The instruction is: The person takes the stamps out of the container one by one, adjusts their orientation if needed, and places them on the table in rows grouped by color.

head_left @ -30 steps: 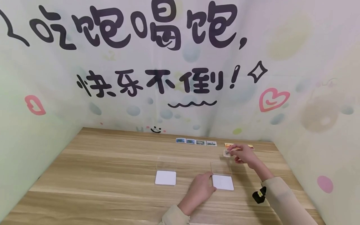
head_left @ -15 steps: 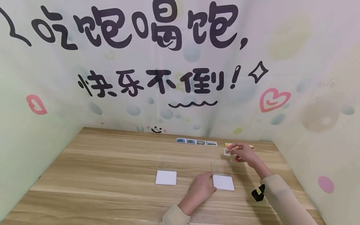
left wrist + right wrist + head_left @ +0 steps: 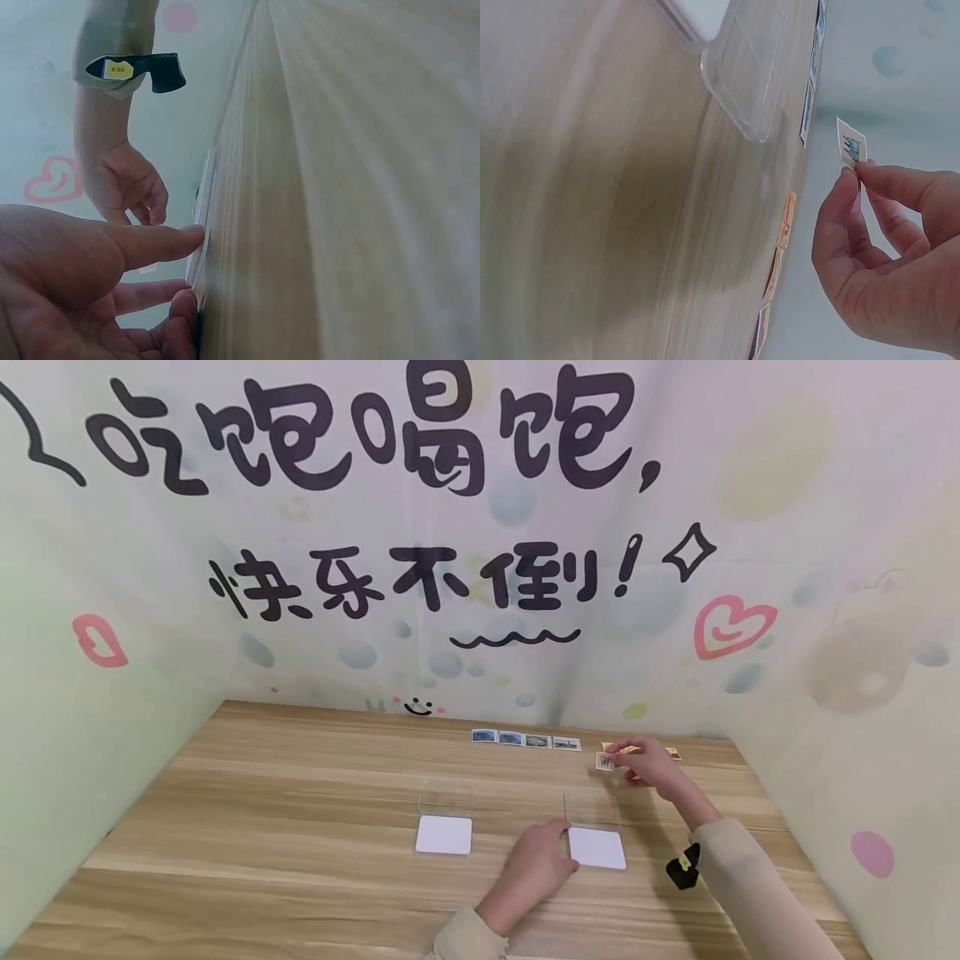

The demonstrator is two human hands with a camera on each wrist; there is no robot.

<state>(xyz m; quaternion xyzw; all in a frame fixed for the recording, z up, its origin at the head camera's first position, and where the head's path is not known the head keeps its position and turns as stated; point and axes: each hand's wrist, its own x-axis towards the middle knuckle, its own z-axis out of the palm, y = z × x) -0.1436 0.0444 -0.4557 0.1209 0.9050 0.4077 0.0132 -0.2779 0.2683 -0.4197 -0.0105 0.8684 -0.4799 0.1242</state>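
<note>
My right hand pinches a small postage stamp between thumb and index finger. The stamp has a pale border and a dark printed figure, and stands raised above the table. At the front, my left hand holds the left edge of a flip-top plastic case, thumb and index finger at its corners. That case has a white base, and its clear lid lies folded back. In the left wrist view, the left thumb presses along the case's side.
A second flip-top case lies open to the left. Several blue and green stamps form a row at the back of the wooden table. Orange stamps lie behind my right hand. A printed cloth hangs at the back.
My right hand has lifted slightly with the stamp between its fingers, and its forearm has shifted a little left. The left hand stays at the case.
</note>
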